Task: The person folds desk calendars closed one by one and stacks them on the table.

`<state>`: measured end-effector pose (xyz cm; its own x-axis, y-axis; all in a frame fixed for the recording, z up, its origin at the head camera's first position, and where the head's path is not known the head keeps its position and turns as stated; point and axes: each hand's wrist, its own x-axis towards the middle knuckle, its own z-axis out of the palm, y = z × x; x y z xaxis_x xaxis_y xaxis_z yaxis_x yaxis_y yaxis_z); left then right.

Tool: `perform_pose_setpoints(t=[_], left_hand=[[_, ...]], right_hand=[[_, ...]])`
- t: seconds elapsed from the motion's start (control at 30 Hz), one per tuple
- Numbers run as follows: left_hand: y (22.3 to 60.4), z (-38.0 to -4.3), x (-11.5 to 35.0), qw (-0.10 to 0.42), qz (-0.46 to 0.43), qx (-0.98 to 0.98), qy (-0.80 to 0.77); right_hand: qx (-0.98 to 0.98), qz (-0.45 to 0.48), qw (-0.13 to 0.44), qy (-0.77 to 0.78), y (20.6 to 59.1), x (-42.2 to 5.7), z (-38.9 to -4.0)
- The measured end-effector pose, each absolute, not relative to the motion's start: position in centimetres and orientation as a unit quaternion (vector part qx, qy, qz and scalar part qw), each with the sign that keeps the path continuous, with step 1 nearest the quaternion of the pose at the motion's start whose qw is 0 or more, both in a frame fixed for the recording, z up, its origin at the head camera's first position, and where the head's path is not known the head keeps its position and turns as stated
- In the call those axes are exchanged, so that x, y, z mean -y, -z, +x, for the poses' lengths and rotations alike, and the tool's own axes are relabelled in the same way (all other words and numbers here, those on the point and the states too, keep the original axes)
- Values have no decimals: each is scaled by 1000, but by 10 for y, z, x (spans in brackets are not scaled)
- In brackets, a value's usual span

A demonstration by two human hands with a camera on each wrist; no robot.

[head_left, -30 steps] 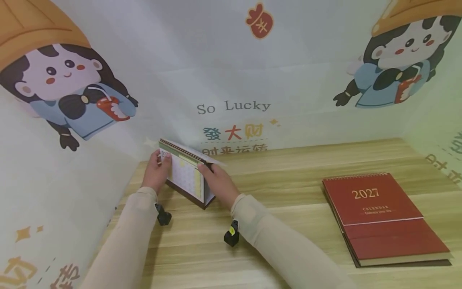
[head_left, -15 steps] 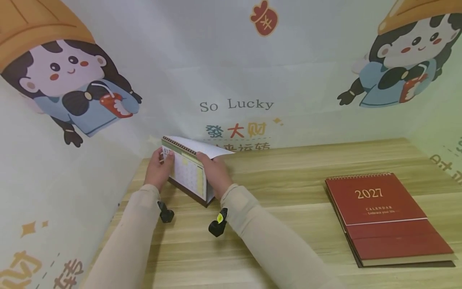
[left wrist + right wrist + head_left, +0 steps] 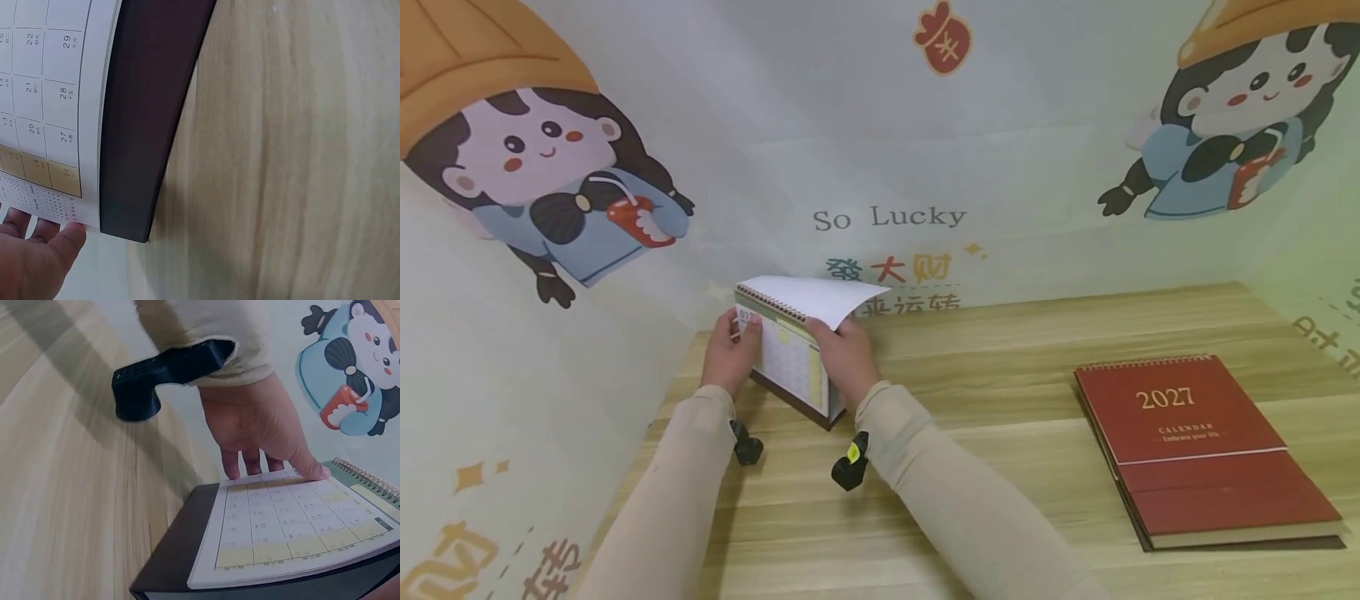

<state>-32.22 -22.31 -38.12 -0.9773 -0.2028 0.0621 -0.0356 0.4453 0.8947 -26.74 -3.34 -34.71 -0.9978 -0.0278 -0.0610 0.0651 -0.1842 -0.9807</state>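
Observation:
A desk calendar (image 3: 786, 354) stands upright on the wooden table, its spiral binding (image 3: 771, 302) along the top edge and a month grid facing me. My left hand (image 3: 728, 354) holds its left side, the thumb on the front page and fingers behind, as the right wrist view shows too. My right hand (image 3: 852, 362) grips the right side near the top, its thumb over the front corner and its fingers hidden behind. A white page (image 3: 820, 296) sticks up and back from the binding, behind the front sheet. The dark base (image 3: 153, 112) of the calendar shows in the left wrist view.
A red 2027 calendar (image 3: 1202, 450) lies on the right of the wooden table (image 3: 970, 400). A printed cloth backdrop (image 3: 1037, 167) rises close behind and to both sides. A black wrist camera (image 3: 169, 372) is strapped to my left wrist.
The white page behind the binding has swung upward and now shows broadly above the calendar. My right hand has shifted slightly left and up; my left hand keeps its hold.

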Motion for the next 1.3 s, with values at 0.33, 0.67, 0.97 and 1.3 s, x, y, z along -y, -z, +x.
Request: perform_pose_setpoints(t=[0.33,0.67,0.97,1.3], left_hand=[[382,-323,221,82,76,847,520],[380,-324,220,87,75,847,520],[385,-320,218,81,88,847,518],[379,-317,219,81,93,848,516]], right_hand=[[-664,-4,8,747,346,31,-267],[-709,-32,-11,705,343,27,-267],[-750,-64,-16,658,348,21,-266],[-792,-98,-38,602,344,19,-268]])
